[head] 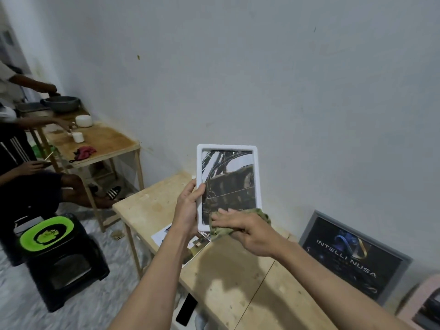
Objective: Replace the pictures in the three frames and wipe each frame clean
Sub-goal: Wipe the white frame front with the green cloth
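Observation:
I hold a white picture frame (227, 148) upright above the wooden table (228, 277); it shows a dark picture. My left hand (188, 206) grips its left edge, thumb on the front. My right hand (247, 228) presses an olive-green cloth (260, 214) flat against the frame's lower right corner, fingers straight. A grey frame (352, 254) with a dark "INTELLI NUSA" picture leans on the wall at the right. A pink frame (423, 303) shows at the bottom right corner. Loose printed pictures (166, 234) lie on the table under my left wrist.
A black phone (187, 309) hangs off the table's near edge. A black stool with a green top (54, 234) stands on the floor at left. Beyond it a second wooden table (107, 141) holds cups and a basin, with other people working there.

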`<action>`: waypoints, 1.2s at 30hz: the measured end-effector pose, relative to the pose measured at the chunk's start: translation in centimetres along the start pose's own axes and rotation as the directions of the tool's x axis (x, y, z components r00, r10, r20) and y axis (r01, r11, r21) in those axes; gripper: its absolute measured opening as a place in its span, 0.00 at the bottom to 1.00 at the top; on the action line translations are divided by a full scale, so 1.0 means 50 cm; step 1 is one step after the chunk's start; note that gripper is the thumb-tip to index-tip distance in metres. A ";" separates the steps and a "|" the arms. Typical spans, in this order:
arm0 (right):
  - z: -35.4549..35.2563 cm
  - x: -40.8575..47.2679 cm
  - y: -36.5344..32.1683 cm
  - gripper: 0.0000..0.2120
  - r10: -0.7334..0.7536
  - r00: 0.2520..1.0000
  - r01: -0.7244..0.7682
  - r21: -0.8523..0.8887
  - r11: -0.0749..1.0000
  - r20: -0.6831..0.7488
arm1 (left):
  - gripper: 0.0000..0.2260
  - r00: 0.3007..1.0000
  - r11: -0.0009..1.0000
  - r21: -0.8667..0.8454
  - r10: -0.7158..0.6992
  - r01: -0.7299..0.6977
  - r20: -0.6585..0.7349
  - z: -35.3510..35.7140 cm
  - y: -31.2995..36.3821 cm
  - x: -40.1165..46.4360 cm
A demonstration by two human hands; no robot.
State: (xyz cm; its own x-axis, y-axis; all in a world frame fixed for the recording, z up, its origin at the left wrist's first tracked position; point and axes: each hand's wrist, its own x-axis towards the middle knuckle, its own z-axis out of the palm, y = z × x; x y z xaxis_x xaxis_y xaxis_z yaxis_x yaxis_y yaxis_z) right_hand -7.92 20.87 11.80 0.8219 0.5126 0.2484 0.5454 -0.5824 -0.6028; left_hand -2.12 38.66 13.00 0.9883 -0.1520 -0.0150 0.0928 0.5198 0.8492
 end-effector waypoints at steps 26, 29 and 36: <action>0.059 0.010 -0.036 0.25 -0.294 0.956 0.285 -0.239 0.928 -0.001 | 0.07 0.983 0.966 0.245 0.119 -0.082 -0.140 -0.025 0.038 -0.024; -0.004 0.018 -0.069 0.27 -0.233 0.922 0.223 -0.066 0.972 -0.309 | 0.08 0.990 0.970 0.229 0.103 -0.078 -0.098 -0.025 0.036 -0.028; -0.124 0.170 -0.063 0.25 -0.139 0.820 -0.028 -0.280 0.959 -0.556 | 0.10 0.991 0.967 0.218 0.130 -0.132 0.025 0.039 0.027 -0.043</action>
State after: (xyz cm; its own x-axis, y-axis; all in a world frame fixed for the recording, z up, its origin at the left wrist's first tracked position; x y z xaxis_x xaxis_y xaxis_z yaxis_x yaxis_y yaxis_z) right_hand -1.64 23.14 20.54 0.6893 0.1500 0.7088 0.5464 -0.7500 -0.3727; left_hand -4.36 38.05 15.21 0.9886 -0.1042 0.1084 -0.0671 0.3399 0.9381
